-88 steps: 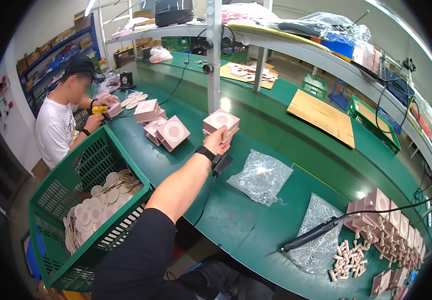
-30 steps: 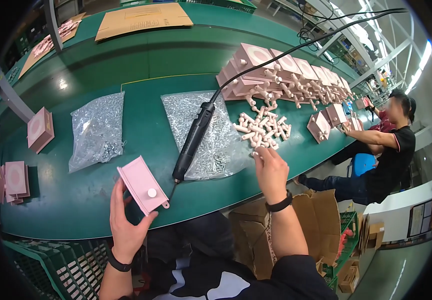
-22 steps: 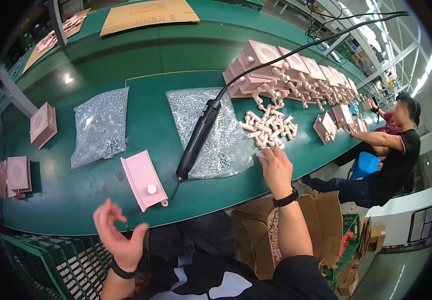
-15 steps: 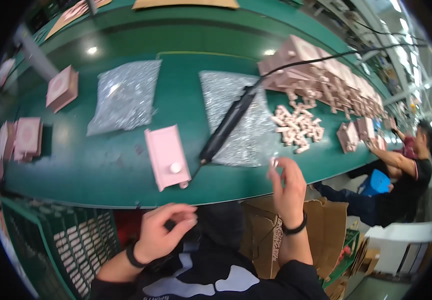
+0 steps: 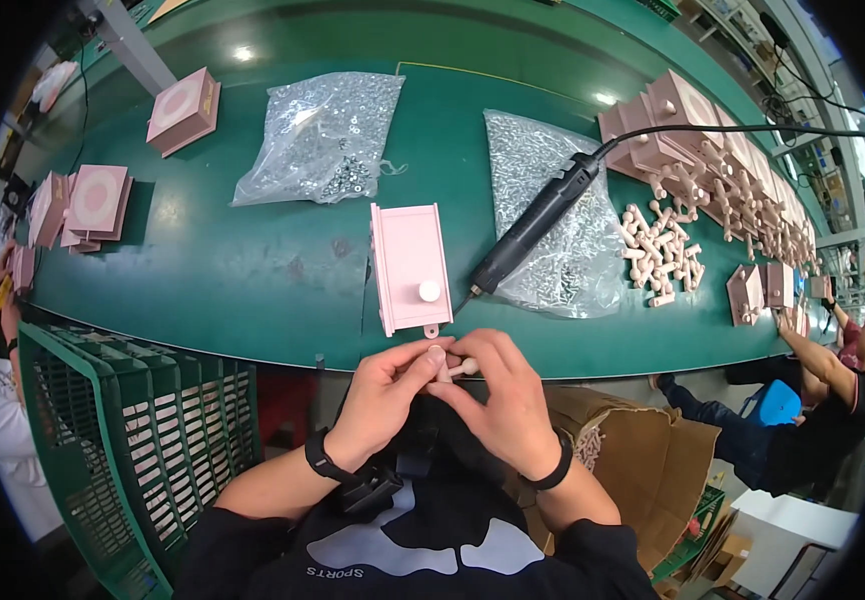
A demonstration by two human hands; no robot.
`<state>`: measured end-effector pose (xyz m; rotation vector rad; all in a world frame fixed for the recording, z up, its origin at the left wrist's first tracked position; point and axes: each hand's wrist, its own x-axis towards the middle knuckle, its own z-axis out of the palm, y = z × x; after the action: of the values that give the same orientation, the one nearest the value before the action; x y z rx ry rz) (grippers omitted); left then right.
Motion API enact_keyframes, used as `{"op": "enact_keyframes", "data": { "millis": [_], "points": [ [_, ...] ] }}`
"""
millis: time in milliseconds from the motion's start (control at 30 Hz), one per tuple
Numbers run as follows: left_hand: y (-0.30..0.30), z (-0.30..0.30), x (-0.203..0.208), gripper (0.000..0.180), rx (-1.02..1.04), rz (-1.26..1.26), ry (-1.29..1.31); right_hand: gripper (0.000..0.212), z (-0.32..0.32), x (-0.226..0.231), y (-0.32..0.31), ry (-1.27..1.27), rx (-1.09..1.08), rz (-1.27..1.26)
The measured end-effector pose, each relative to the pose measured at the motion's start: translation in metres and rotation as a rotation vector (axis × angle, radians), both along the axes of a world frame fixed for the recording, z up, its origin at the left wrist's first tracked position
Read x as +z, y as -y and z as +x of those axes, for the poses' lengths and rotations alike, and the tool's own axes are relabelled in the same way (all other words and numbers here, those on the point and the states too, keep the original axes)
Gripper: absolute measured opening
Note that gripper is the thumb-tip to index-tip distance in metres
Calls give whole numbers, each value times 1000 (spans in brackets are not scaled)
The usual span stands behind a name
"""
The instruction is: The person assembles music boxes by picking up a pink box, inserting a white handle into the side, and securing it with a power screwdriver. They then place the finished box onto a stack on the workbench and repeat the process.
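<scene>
My left hand point(image 5: 378, 398) and my right hand point(image 5: 506, 403) meet in front of the table's near edge, fingertips pinched. Between them is a small pink peg point(image 5: 466, 368) with a rounded end, partly hidden by the fingers. Its other end reaches the left fingertips, and I cannot make out exactly how it is gripped. Just beyond the hands lies a pink box point(image 5: 409, 255) with a round white knob point(image 5: 430, 291) and a small holed tab at its near end. A black electric screwdriver point(image 5: 533, 230) rests on a clear bag of screws point(image 5: 563, 270), right of the box.
A clear bag of small metal nuts point(image 5: 323, 140) lies beyond the box. Loose pink pegs point(image 5: 663, 250) and stacked pink boxes point(image 5: 713, 150) are at the right. More pink boxes point(image 5: 100, 200) stand left. A green crate point(image 5: 143, 430) and a cardboard box point(image 5: 643, 450) flank me; people work at both sides.
My right hand has come left from beside the screw bag, and my left hand has moved right to meet it. The whole view has shifted, so the table things appear farther right.
</scene>
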<state>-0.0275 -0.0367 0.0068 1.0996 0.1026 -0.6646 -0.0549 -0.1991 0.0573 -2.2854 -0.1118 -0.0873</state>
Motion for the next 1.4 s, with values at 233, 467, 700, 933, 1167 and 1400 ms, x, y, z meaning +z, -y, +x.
{"op": "enact_keyframes", "data": {
  "millis": [233, 467, 700, 933, 1167, 1400],
  "points": [
    [-4, 4, 4, 34, -15, -26, 10, 26, -1, -13, 7, -91, -99, 138],
    [-4, 8, 6, 34, 6, -59, -3, 23, 2, -15, 8, -110, -104, 202],
    [-1, 10, 5, 33, 28, -70, -32, 18, 11, -7, 17, -22, -189, 174],
    [-1, 9, 5, 31, 86, -38, -64, 12, 40, -15, 95, 236, -367, -441],
    [-2, 4, 2, 27, 126, -94, -60, 12, 53, -25, 103, 174, -288, -646],
    [-61, 9, 20, 21, 140, 357, 138, 12, 53, -26, 105, 107, -348, -492]
  ]
}}
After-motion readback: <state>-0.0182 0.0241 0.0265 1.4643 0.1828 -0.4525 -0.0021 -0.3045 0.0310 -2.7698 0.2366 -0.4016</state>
